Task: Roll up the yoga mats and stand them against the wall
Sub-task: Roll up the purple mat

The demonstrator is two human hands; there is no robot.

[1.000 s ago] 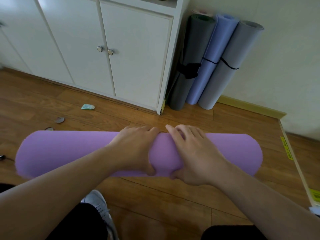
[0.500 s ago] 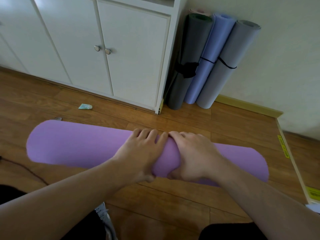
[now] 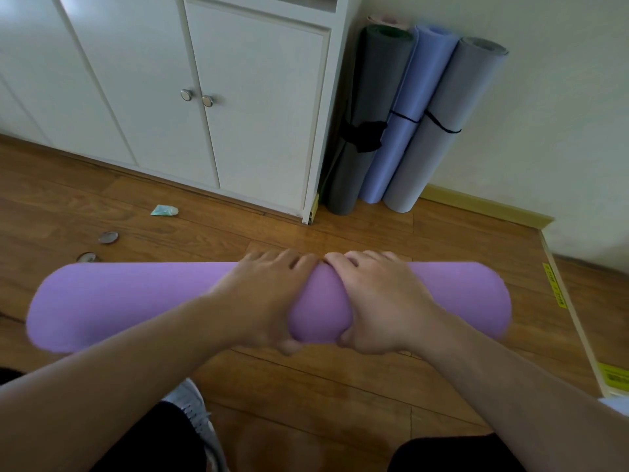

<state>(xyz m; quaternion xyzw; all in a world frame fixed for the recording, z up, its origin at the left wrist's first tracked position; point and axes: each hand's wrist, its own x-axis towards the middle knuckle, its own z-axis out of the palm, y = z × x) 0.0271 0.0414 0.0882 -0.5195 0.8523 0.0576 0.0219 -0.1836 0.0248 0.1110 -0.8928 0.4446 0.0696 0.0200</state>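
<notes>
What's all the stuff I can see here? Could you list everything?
Rolled purple yoga mat: one, purple, lying on the wood floor.
Standing rolled mats: three, dark grey, blue, light grey, leaning in the wall corner; a pinkish roll end shows behind.
Cabinet: one, white, two round knobs.
Small packet: one, teal, on floor.
Round metal discs: two, silver, on floor.
Shoe: one, grey.
Left hand, right hand: gripping the purple mat's middle.

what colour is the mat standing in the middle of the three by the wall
Light blue, periwinkle-like: the middle mat, with a thin black cord around it, seen in the head view.
</notes>
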